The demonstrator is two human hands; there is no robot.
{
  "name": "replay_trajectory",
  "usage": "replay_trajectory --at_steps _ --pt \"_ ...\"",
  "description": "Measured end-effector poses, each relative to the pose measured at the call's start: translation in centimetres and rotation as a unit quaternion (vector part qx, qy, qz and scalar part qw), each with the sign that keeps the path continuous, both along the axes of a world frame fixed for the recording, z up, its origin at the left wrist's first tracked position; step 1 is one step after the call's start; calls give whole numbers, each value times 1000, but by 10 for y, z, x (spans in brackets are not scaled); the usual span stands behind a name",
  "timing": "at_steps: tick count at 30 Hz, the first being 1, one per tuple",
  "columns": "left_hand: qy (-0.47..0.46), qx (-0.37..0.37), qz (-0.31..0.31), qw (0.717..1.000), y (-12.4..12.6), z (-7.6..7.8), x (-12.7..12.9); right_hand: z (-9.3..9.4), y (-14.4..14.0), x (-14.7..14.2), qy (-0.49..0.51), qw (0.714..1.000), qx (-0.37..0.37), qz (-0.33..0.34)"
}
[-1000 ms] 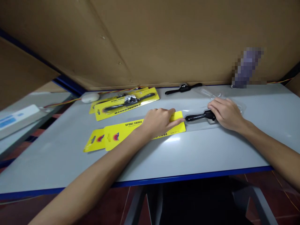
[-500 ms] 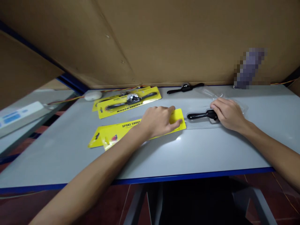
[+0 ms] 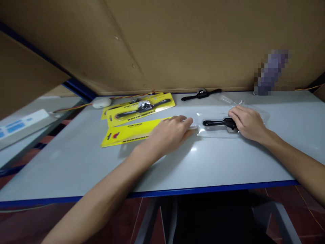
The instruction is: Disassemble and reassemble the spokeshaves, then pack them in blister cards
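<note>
My left hand is closed around the right end of a yellow backing card printed SPOKE SHAVE. A shadow shows below the card's lower edge. Whether a second card lies under or within my grip I cannot tell. To the right, a clear plastic cover lies on the table with a black spokeshave in it. My right hand is closed over the right part of that spokeshave and its cover, hiding that end.
Behind my left hand lie yellow-carded spokeshaves, overlapping. A loose black spokeshave rests by the cardboard wall. A white rounded object and a power strip with wires are at left; a pixelated object stands back right.
My left hand has closed on the card end. The two fanned yellow cards now show as a single card outline, shifted slightly up. My right hand stays on the spokeshave.
</note>
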State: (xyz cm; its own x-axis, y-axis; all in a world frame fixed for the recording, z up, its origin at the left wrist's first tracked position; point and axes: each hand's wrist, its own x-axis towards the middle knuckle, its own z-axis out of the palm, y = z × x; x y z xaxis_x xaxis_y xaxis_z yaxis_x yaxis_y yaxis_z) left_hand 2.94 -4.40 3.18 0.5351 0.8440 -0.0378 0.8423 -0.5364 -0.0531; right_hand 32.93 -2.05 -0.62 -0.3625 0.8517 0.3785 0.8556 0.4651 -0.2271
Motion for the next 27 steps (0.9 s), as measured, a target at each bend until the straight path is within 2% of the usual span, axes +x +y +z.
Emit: replay_trajectory --at_steps 2,6,13,17,21,24,27 --pt "-5 -35 -46 998 0 -10 3 0 0 0 1 1000 -2 -3" --pt "-13 -24 -81 996 4 -20 1 1 0 0 3 1000 -11 -7" --pt "-70 7 -80 994 20 -22 -11 2 1 1 20 999 -46 -12" --pt "-86 -49 -103 990 27 -20 -25 5 1 1 20 998 -55 -10" --pt "-108 -90 -99 985 31 -16 -36 6 1 0 19 998 -60 -7" --pt "-105 -122 -100 982 32 -17 -34 4 2 2 22 998 -58 -3" --pt "-116 -102 -119 981 31 -15 -26 3 3 3 22 998 -56 6"
